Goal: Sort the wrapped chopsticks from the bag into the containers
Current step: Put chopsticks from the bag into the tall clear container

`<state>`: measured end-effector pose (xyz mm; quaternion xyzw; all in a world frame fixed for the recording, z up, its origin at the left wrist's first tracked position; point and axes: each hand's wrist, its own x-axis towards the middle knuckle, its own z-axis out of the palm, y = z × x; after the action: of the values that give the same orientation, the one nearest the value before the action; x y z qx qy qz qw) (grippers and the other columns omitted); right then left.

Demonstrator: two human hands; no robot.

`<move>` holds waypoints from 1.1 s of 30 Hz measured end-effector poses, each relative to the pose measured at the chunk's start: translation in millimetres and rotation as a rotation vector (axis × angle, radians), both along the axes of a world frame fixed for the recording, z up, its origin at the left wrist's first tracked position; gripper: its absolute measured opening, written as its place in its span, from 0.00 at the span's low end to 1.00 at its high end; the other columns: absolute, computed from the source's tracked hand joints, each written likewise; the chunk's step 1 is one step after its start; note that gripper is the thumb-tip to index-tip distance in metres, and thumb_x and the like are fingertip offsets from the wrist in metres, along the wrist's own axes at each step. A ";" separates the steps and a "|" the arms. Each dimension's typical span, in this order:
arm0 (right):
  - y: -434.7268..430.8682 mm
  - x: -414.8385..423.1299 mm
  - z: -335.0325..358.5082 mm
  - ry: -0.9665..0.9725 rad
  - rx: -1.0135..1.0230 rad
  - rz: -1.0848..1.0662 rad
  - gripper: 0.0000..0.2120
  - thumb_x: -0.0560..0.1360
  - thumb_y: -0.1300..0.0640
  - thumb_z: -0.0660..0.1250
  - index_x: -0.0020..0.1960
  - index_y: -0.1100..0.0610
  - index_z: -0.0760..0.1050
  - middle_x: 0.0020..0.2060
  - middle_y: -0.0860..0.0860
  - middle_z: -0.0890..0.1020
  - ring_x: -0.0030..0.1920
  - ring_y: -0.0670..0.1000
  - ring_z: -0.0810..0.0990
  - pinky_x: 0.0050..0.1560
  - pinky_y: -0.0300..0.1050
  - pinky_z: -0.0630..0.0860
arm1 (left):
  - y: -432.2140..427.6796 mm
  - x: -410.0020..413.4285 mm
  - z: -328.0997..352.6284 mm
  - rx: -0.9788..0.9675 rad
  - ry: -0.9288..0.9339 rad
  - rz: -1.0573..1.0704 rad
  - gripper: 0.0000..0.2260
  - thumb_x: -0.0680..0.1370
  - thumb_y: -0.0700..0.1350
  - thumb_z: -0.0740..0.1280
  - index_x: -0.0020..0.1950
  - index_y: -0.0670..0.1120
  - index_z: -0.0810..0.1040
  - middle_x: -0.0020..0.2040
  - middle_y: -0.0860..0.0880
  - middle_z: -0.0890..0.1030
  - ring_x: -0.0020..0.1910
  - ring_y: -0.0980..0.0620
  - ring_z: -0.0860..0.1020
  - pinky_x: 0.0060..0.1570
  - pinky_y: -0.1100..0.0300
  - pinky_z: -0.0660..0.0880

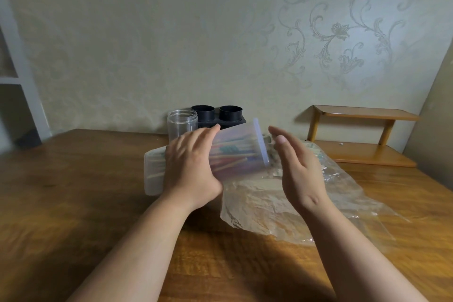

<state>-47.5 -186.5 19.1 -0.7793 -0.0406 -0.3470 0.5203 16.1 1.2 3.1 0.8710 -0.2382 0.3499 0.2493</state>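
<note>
A translucent plastic container lies tipped on its side above the table, its rim pointing right, with several wrapped chopsticks in mixed colours inside. My left hand grips the container around its middle. My right hand is held open just beyond the rim, fingers straight, touching nothing that I can see. A crumpled clear plastic bag lies flat on the table under and right of the hands. Behind stand a clear round jar and a black holder with two round cups.
The wooden table stretches to the left and front of the hands. A small wooden shelf stands at the back right against the wall. A white shelving unit is at the far left.
</note>
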 end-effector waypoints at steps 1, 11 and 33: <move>-1.5 0.2 1.5 -0.010 0.023 -0.037 0.22 0.77 0.44 0.56 0.64 0.50 0.78 0.55 0.39 0.81 0.57 0.38 0.78 0.55 0.35 0.73 | -0.1 -0.5 0.3 -0.009 0.001 0.004 0.44 0.60 0.44 0.75 0.75 0.51 0.65 0.68 0.50 0.72 0.66 0.48 0.67 0.68 0.49 0.60; -21.4 -6.7 16.3 0.272 0.105 0.002 0.07 0.77 0.64 0.60 0.44 0.61 0.75 0.28 0.56 0.80 0.26 0.52 0.77 0.25 0.45 0.72 | 0.7 -1.2 3.8 -0.107 -0.007 0.092 0.46 0.60 0.44 0.78 0.76 0.50 0.65 0.69 0.49 0.71 0.67 0.48 0.65 0.67 0.48 0.62; -15.8 -24.0 26.1 0.754 -0.417 0.258 0.10 0.72 0.68 0.59 0.36 0.61 0.76 0.32 0.57 0.84 0.24 0.52 0.76 0.26 0.42 0.73 | 0.3 -1.2 4.5 -0.127 0.016 0.143 0.47 0.60 0.45 0.79 0.76 0.51 0.62 0.70 0.49 0.69 0.68 0.47 0.64 0.69 0.46 0.61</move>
<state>-71.5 -202.3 45.3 -0.9280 -0.0139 0.0442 0.3697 14.9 1.5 7.6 0.8710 -0.1509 0.3742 0.2801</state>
